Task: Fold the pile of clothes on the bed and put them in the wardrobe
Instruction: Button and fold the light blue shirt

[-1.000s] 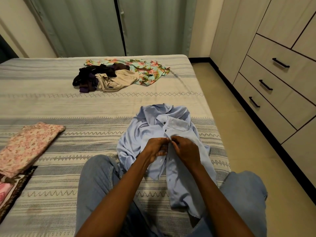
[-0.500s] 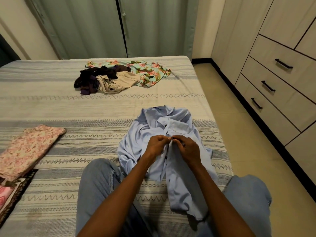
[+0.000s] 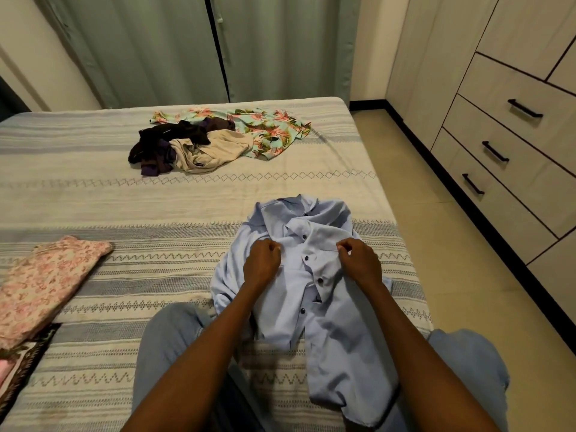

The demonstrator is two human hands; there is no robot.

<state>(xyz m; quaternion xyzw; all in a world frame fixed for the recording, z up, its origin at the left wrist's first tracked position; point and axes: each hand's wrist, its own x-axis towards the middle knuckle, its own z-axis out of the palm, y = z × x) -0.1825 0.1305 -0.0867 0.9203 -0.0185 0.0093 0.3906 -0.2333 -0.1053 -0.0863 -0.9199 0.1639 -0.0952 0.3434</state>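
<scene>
A light blue button shirt (image 3: 311, 275) lies rumpled on the striped bed (image 3: 93, 198), front up, between my knees. My left hand (image 3: 261, 260) pinches the shirt's fabric left of the button line, fingers curled. My right hand (image 3: 358, 260) pinches the fabric on the right side near the chest. A pile of unfolded clothes (image 3: 199, 141) lies farther back on the bed: a dark purple piece, a beige piece and a floral turquoise shirt (image 3: 268, 129). The wardrobe (image 3: 505, 126) with drawers stands at the right.
A folded pink floral garment (image 3: 46, 282) lies at the bed's left edge over other folded pieces. Green curtains (image 3: 202, 48) hang behind the bed. A tiled floor strip (image 3: 452, 260) runs between bed and wardrobe. My jeans-clad knees frame the shirt.
My hands, together at the shirt's button line before, have moved apart to either side of the chest and now grip the fabric there. The shirt front is spread wider.
</scene>
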